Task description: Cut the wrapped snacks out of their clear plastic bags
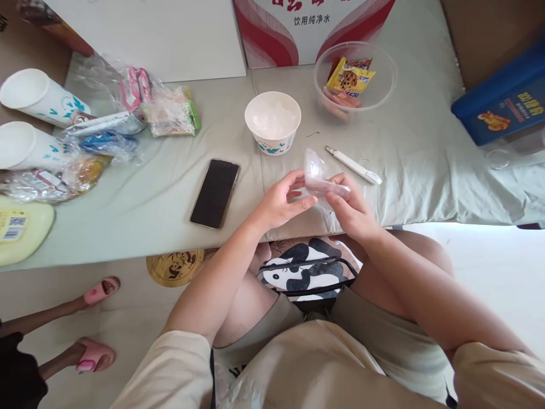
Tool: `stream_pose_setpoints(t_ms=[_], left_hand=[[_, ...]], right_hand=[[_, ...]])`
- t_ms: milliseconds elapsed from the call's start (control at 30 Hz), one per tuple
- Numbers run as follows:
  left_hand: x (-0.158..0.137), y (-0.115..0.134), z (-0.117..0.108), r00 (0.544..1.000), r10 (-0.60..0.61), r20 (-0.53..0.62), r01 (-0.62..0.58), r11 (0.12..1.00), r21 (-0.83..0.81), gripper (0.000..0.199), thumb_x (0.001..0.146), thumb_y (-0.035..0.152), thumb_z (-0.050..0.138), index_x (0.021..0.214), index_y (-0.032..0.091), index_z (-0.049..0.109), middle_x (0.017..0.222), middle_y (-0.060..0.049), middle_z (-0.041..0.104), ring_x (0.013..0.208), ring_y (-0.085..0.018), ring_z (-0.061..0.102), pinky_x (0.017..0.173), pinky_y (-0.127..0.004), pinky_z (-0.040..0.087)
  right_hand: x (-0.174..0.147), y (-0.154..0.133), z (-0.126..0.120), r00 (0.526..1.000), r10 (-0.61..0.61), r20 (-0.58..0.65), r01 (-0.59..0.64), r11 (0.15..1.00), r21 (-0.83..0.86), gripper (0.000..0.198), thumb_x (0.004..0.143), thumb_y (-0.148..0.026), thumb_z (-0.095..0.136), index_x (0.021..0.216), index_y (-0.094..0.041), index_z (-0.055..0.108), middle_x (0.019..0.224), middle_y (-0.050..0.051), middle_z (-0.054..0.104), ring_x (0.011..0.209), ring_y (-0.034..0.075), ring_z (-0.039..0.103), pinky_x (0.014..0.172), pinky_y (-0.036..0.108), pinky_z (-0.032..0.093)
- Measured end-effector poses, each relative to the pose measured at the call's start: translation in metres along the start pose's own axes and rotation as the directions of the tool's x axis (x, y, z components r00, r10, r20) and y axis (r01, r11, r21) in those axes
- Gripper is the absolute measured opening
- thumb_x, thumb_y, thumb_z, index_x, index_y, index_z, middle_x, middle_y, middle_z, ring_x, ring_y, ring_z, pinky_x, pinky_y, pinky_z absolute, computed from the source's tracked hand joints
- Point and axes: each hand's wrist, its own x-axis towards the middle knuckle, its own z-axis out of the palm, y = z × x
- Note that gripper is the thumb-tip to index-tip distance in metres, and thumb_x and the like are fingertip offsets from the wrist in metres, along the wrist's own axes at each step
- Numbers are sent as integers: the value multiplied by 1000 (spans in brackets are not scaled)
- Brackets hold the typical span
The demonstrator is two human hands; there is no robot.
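A clear plastic bag (315, 176), thin and folded, is pinched between the thumb and fingers of my right hand (352, 209) above the front of the table. My left hand (286, 199) is beside it, thumb stretched out and fingers apart, the fingertips close against the plastic. Whether they touch it I cannot tell. Just beyond my hands stands a white paper bowl (272, 142) with a blue leaf print, holding translucent whitish pieces (275, 119). A slim white utility knife (353, 165) lies to the right of the bag. To the left lies a black phone (215, 193).
A clear plastic bowl (389, 85) with snack packets (351, 79) stands back right. Paper cups (25, 91) and wrapped snacks (170, 111) crowd the left. Boxes (272, 34) line the back; a blue container (502, 108) is at right. Another person's slippered feet (96, 355) show lower left.
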Motion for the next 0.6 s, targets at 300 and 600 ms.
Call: stream_pose_setpoints(t_ms=[300, 600], left_hand=[[-1, 7, -6, 998, -22, 51, 18, 998, 68, 27, 89, 41, 61, 92, 17, 71, 90, -4, 74, 88, -19, 67, 81, -32, 52], [-5, 11, -11, 1000, 19, -8, -15, 919, 393, 29, 93, 42, 53, 82, 18, 65, 76, -2, 68, 71, -15, 59, 69, -31, 42]], right_hand=[[11, -6, 0, 998, 49, -28, -48, 999, 20, 47, 70, -53, 84, 101, -26, 60, 95, 3, 65, 83, 20, 61, 72, 34, 49], [17, 3, -11, 973, 92, -210, -63, 988, 139, 50, 65, -52, 89, 72, -25, 47, 66, -5, 50, 58, 13, 43, 59, 30, 36]])
